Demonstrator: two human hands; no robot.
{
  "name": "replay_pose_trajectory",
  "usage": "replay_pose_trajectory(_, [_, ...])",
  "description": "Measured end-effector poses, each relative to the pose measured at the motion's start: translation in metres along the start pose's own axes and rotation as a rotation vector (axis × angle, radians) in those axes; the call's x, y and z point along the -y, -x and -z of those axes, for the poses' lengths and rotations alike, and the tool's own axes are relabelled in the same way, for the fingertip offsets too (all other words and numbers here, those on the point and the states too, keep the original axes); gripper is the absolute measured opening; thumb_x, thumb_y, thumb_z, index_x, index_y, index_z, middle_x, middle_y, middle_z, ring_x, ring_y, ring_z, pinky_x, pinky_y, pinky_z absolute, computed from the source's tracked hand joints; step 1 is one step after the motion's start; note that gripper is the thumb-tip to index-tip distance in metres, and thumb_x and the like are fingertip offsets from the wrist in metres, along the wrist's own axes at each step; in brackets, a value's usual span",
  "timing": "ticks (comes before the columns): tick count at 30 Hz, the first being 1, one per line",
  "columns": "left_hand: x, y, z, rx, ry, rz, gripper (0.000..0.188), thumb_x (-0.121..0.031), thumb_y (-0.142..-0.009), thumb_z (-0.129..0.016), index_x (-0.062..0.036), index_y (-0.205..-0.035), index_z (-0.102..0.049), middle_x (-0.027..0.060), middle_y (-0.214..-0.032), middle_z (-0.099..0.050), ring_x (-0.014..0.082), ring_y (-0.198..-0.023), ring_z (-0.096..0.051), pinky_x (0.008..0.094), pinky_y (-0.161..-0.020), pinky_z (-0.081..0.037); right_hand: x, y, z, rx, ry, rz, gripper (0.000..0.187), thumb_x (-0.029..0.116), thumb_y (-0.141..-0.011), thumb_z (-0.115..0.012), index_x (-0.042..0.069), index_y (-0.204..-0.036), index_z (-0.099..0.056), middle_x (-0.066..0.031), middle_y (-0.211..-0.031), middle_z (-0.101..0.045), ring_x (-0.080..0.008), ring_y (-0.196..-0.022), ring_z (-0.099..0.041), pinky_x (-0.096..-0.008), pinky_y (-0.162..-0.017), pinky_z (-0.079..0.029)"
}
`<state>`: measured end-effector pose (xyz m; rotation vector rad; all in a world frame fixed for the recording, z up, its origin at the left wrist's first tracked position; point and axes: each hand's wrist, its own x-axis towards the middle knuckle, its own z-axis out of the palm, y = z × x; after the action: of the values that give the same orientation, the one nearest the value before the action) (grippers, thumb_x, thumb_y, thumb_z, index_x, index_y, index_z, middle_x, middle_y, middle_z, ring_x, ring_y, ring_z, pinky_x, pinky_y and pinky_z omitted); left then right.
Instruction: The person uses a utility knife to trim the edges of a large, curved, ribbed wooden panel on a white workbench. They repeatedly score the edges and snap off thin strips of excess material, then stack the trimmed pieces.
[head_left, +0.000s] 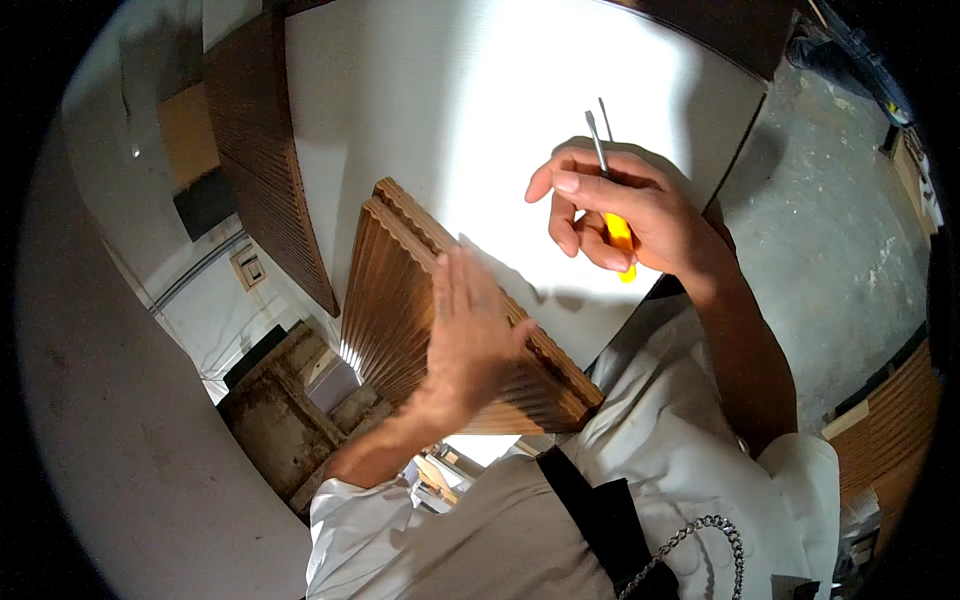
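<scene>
We have a white tabletop (400,130) with a brown fluted wooden piece (392,290) set diagonally at its near-left edge, plus a darker ribbed panel (255,150) along the left edge; can't tell if that one sits on top or just beside.

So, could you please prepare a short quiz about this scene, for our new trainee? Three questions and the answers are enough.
1. Multiple choice: which hand holds the yellow-handled screwdriver? A) left hand; B) right hand.
2. True or false: the screwdriver's tip touches the brown ribbed wooden piece.
3. Short answer: what colour is the broad flat surface beneath the screwdriver?

Key:
1. B.
2. False; the tip is well apart from the wooden piece, which lies under the left hand.
3. White, with part of it brightly lit.
</scene>
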<state>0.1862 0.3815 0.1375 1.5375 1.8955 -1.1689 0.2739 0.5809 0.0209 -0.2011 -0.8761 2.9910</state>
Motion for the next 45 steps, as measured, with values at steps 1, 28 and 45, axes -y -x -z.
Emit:
replay_pose_trajectory(1, [-0.010, 0.009, 0.000, -0.029, 0.024, -0.042, 0.079, -0.056, -0.098, -0.044, 0.0145, -0.133, -0.049, 0.0347, -0.144, -0.042, 0.0434, -0.141, -0.034, 0.0516, -0.121, -0.016, 0.003, 0.001, -0.003, -0.010, 0.010, -0.016, 0.031, 0.025, -0.106, -0.040, 0.001, -0.109, -0.060, -0.0074, -0.068, -0.059, -0.0031, -0.040, -0.041, -0.0191, -0.037, -0.033])
replay_pose_trajectory(28, [-0.150, 0.129, -0.119, -0.587, 1.357, 1.183, 0.094, -0.056, -0.096, -0.051, 0.0067, -0.154, -0.012, 0.0288, -0.161, -0.002, 0.0436, -0.150, -0.005, 0.0527, -0.121, -0.012, -0.012, 0.010, -0.024, -0.120, 0.203, 0.001, 0.048, 0.031, -0.092, -0.063, -0.006, -0.121, -0.052, -0.0069, -0.081, -0.057, -0.0056, -0.051, -0.046, -0.0192, -0.044, -0.037])
replay_pose_trajectory(45, [-0.203, 0.170, -0.324, -0.931, 1.001, 1.560, 0.072, -0.051, -0.104, -0.031, 0.0010, -0.154, -0.027, 0.0282, -0.161, -0.014, 0.0418, -0.150, -0.008, 0.0483, -0.121, -0.009, -0.021, 0.009, -0.043, -0.315, 0.586, -0.073, 0.020, 0.018, -0.096, -0.053, 0.002, -0.105, -0.061, -0.0029, -0.070, -0.059, -0.0063, -0.049, -0.048, -0.0211, -0.041, -0.035])
